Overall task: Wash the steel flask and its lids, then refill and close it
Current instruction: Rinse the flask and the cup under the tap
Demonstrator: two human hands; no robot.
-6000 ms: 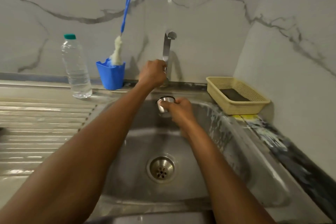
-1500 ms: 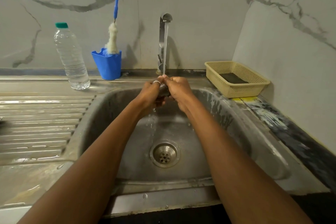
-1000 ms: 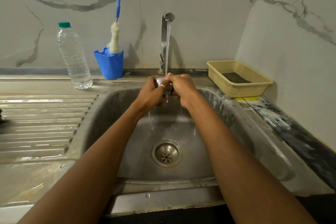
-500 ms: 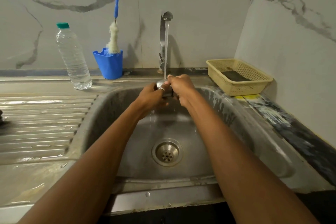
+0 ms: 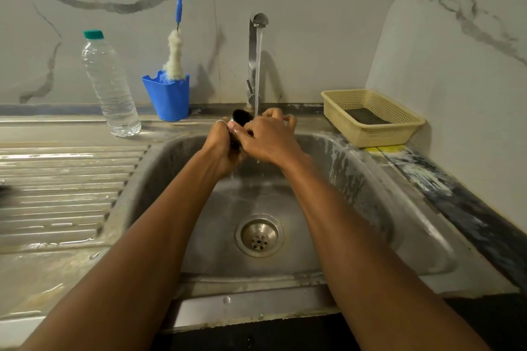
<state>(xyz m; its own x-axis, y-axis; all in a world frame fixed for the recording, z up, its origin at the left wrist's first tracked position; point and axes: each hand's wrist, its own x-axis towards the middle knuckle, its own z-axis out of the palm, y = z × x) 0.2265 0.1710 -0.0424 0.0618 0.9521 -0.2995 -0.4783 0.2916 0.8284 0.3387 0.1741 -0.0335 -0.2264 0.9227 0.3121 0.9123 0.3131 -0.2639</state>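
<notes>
Two bare forearms reach over a dull steel sink (image 5: 356, 179) with a round perforated drain (image 5: 259, 235). Both hands meet under the tap (image 5: 258, 21), at twelve o'clock from the drain. The left hand (image 5: 221, 144) cups a small round steel lid (image 5: 241, 120), its dark hollow opening tilted up and toward eleven o'clock. The right hand (image 5: 266, 138) closes over the lid's right side, fingers curled. A thin stream of water (image 5: 257, 74) falls straight down just right of the lid. At ten o'clock stand a ribbed clear plastic bottle (image 5: 109, 85) and a blue cup (image 5: 168, 95) holding a fluffy white brush (image 5: 174, 57). At two o'clock sits a cream mesh basket (image 5: 376, 129).
</notes>
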